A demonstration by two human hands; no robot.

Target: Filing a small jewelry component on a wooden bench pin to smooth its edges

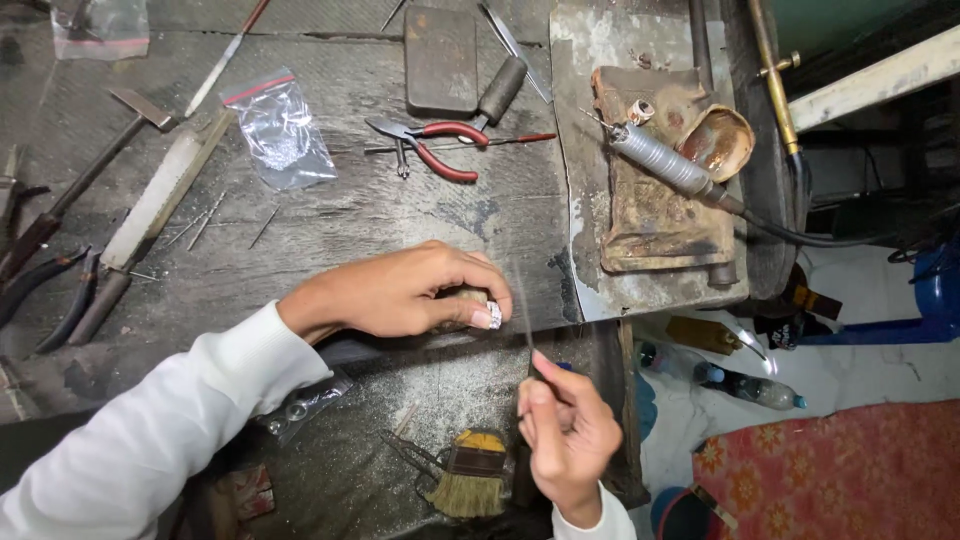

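Observation:
My left hand rests at the front edge of a worn wooden workbench, fingers pinched around a small silver ring-like piece pressed against a wooden peg. My right hand is lower, below the bench edge, gripping a thin tool whose fine blade or wire rises up to the silver piece. Both arms wear white sleeves.
Red-handled pliers, a clear plastic bag, a hammer, a file and dark pliers lie on the bench. A rotary handpiece rests on a stained pad at right. A small brush lies in the tray below. Bottles lie on the floor.

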